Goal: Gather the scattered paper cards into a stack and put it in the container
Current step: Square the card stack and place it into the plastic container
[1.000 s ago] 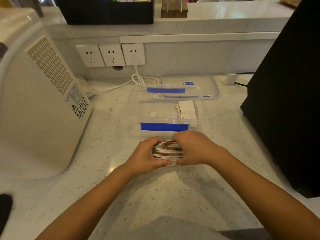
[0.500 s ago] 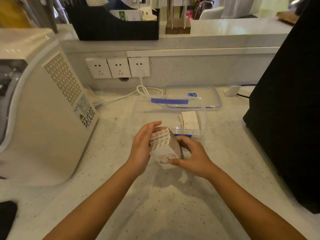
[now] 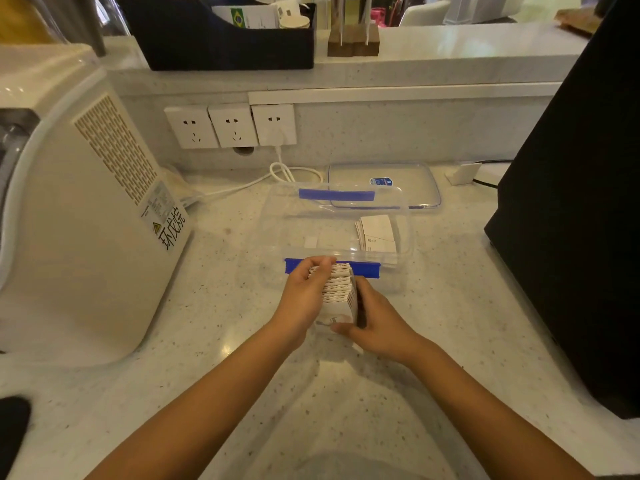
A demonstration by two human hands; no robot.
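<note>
A thick stack of white paper cards [image 3: 338, 292] with dark printed edges is held upright on the speckled counter, just in front of the clear plastic container [image 3: 277, 216]. My left hand [image 3: 304, 296] grips the stack's left side and top. My right hand [image 3: 377, 320] presses its right side and lower corner. The container has blue clip flaps on its near and far rims and holds a few white cards [image 3: 377, 233] leaning in its right part.
The container's clear lid [image 3: 408, 178] lies behind it. A big white appliance [image 3: 79, 216] fills the left, a black box [image 3: 575, 209] the right. Wall sockets [image 3: 232, 126] and a white cable [image 3: 291, 173] sit at the back. A dark object [image 3: 12, 431] lies at lower left.
Both hands have turned the stack from lying edge-up between the palms to standing on end, and have shifted it slightly nearer the container's front rim.
</note>
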